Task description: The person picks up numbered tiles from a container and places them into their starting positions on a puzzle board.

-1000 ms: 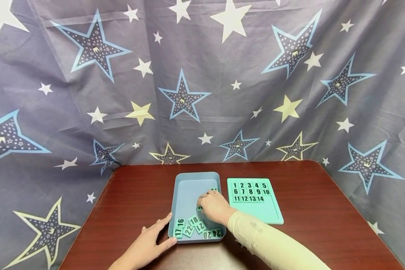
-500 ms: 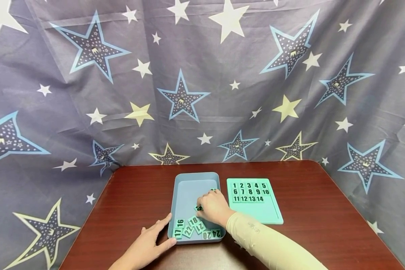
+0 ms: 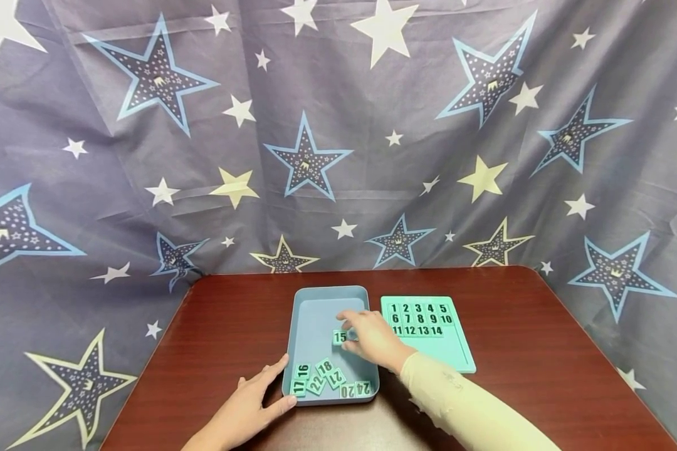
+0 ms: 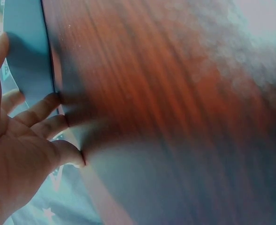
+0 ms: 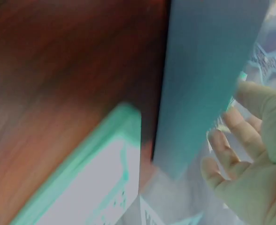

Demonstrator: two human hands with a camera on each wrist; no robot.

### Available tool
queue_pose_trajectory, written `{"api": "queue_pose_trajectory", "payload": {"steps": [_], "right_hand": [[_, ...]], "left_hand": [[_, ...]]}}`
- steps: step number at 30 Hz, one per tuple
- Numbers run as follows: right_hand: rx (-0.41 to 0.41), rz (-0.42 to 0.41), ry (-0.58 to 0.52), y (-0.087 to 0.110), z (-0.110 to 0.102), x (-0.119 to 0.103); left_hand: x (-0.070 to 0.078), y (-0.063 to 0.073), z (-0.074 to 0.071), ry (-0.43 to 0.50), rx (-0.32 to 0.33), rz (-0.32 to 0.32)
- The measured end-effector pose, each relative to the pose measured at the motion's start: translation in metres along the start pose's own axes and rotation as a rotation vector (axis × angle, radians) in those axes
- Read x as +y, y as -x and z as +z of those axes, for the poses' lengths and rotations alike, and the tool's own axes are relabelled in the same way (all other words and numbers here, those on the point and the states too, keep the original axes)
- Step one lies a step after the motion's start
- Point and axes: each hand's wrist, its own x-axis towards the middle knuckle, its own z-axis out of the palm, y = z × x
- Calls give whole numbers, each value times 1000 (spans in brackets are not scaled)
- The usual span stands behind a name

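In the head view a blue-grey tray holds several green number tiles. Tile 15 lies face up near the tray's middle. My right hand is over the tray's right side, thumb tip at that tile's right edge and fingers spread apart above. The right wrist view shows this hand with its fingers loosely bent. My left hand, fingers straight, rests against the tray's near left corner. Tiles 16, 17, 22, 18 and 21 lie close by.
Right of the tray lies a mint-green board with tiles 1 to 14 set in rows at its far side. Tiles 20 and 24 sit at the tray's near edge. A starred curtain hangs behind the brown table.
My right hand has spread its fingers and shifted a little right and away. Tile 15, mostly covered by the hand before, now shows face up. The left hand stays at the tray corner.
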Motion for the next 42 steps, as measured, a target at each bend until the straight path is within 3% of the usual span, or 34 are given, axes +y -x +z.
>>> {"api": "queue_pose_trajectory", "payload": {"steps": [4, 11, 14, 18, 25, 42], "right_hand": [[27, 49, -73, 19, -28, 23], [122, 148, 4, 72, -77, 99], [115, 221, 54, 93, -87, 127], [68, 235, 122, 111, -89, 148], [90, 173, 186, 121, -82, 155], [137, 177, 263, 118, -67, 155]], "left_hand": [[1, 1, 0, 4, 2, -2], [0, 1, -1, 1, 3, 1], [-1, 1, -2, -4, 4, -5], [-2, 1, -3, -4, -1, -15], [-1, 0, -1, -1, -5, -12], [-1, 0, -2, 5, -3, -3]]}}
